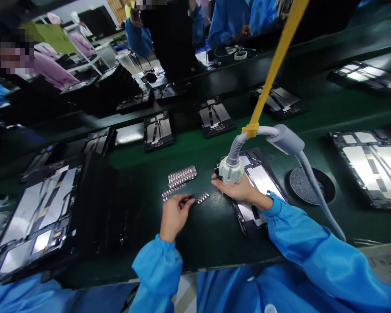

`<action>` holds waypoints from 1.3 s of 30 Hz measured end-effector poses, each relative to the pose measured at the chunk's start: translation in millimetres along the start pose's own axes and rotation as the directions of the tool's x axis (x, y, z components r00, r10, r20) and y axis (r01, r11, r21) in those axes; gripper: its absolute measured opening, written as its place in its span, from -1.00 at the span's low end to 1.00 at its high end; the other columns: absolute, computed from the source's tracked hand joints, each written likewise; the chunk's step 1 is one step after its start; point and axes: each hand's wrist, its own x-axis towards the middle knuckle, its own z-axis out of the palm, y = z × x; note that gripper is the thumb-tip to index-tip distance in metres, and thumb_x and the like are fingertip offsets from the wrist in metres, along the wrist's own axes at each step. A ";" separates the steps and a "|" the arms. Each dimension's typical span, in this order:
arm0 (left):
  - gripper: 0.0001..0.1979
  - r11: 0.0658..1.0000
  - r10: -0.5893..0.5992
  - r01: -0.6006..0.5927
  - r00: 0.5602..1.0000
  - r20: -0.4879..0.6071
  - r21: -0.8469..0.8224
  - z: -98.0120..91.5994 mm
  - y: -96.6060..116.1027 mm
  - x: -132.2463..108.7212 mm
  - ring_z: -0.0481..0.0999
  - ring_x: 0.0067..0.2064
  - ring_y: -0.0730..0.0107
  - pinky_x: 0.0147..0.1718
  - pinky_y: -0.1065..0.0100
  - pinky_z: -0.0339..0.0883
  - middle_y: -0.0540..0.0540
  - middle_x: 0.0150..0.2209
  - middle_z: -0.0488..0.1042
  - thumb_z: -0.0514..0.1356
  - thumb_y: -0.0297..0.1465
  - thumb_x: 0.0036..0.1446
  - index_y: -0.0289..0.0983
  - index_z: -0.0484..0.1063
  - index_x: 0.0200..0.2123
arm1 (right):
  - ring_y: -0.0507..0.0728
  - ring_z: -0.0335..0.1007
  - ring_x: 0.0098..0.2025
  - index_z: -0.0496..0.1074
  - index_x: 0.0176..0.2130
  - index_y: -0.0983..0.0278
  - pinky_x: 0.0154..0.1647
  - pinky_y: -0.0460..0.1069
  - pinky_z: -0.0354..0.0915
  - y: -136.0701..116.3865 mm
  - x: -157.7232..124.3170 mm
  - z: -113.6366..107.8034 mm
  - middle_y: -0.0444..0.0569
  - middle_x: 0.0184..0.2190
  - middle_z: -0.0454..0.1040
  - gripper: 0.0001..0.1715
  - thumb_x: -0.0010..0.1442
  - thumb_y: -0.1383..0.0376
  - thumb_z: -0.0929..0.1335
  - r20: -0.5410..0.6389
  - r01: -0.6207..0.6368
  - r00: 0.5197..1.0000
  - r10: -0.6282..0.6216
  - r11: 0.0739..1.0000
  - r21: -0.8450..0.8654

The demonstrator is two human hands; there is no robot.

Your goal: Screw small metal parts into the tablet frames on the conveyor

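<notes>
Left hand (173, 214): lower centre of the frame, palm down on the green belt (202, 226); fingertips pinched on a small dark part, too small to identify. Blue sleeve to the wrist.

Short component strip (202, 198): just right of the left fingertips, lying flat on the belt.

Larger component strips (181, 175): stacked above the left hand, centre of frame; a thinner strip (173, 191) lies below them. Individual pieces not distinguishable.

Right hand (237, 189): centre right, fingers wrapped around the lower body of a grey-white hanging tool (230, 168). The tool's tip is hidden behind the hand.

Tool hose (308, 167): runs up, curves right and down to the lower right, passing behind the right sleeve. A yellow strap (273, 69) holds it, its top cut off by the upper edge.

Open tablet chassis (263, 182): beneath the right hand, partly covered by wrist and sleeve.

Round mesh disc (304, 184): right of the chassis, crossed by the hose.

Further chassis: one (374, 167) at the right edge, cut off; one (35, 217) at lower left, dim; several (158, 130) in a row across the upper belt.

Other people in blue (244, 17) along the top edge, mostly cut off.
</notes>
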 end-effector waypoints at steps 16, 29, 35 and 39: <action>-0.39 0.959 0.142 -0.190 0.964 0.225 0.209 18.0 1.9 36.2 0.53 -0.38 0.14 -0.35 0.22 0.41 -0.12 -0.48 0.54 0.27 0.24 -0.49 -0.20 0.53 -0.62 | -0.01 0.23 -0.72 0.42 -0.36 0.27 -0.67 -0.06 0.25 -3.6 -56.4 -198.7 -0.27 -0.77 0.30 -0.68 -0.10 0.20 0.52 -0.579 0.083 0.815 -0.008 0.991 0.103; -0.50 1.000 0.003 -0.004 0.996 -0.085 -0.020 5.7 15.5 18.4 0.57 -0.16 0.06 -0.16 0.17 0.49 -0.14 -0.26 0.60 0.40 0.02 -0.49 -0.25 0.51 -0.53 | 0.00 0.24 -0.71 0.44 -0.35 0.29 -0.65 -0.03 0.26 20.8 -50.5 -198.0 -0.24 -0.75 0.33 -0.69 -0.12 0.21 0.49 -0.596 -0.050 0.798 0.084 0.996 0.074; -0.46 0.993 -0.011 0.023 0.995 -0.103 0.117 9.7 20.9 -3.0 0.60 -0.31 0.13 -0.32 0.26 0.51 -0.07 -0.38 0.61 0.32 0.04 -0.33 -0.23 0.57 -0.34 | 0.02 0.24 -0.70 0.43 -0.39 0.28 -0.66 -0.02 0.26 27.5 -49.6 -195.6 -0.20 -0.73 0.33 -0.75 -0.09 0.21 0.49 -0.585 -0.068 0.805 0.095 0.995 0.068; -0.53 0.978 0.125 -0.122 0.992 -0.006 0.167 40.9 19.1 -6.8 0.58 -0.40 0.19 -0.36 0.27 0.49 -0.08 -0.42 0.61 0.26 -0.01 -0.21 -0.24 0.57 -0.33 | 0.03 0.23 -0.70 0.45 -0.36 0.28 -0.64 0.00 0.27 22.7 -50.4 -196.7 -0.19 -0.73 0.33 -0.72 -0.10 0.20 0.49 -0.582 -0.084 0.808 0.092 0.996 0.040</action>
